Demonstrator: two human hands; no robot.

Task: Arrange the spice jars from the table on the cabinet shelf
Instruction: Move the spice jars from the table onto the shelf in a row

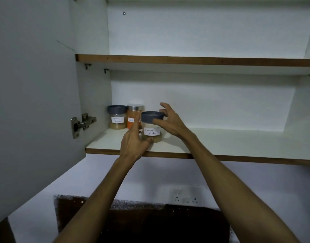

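Jars, count: we see three on the lower shelf [220, 142] of the cabinet, none on the upper shelf [185, 60].
Front jar: the coriander jar [151, 128] has a grey lid, a clear body with pale powder at the bottom and a white handwritten label; it stands upright near the shelf's front edge, left of the shelf's middle.
Back jars: behind the coriander jar and to its left, against the rear wall, stand a second grey-lidded jar [117, 117] with a white label and an orange jar [134, 116] with a metal lid; these two stand just beside each other.
Our left hand [133, 141]: its grip is apart, fingers stretched up along the left side of the coriander jar, the thumb low at the jar's base; we cannot tell how firmly it presses.
Our right hand [170, 122]: its grip is closed on the coriander jar, thumb on the body just under the lid, the other fingers curled round the far side of the lid.
Shelves, count: two, both white with brown front edges.
Door: one cabinet door [33, 102] stands open left of the coriander jar, with one metal hinge [82, 123] showing.
Below the coriander jar: one wall socket plate [185, 197] and a dark worktop [142, 223].
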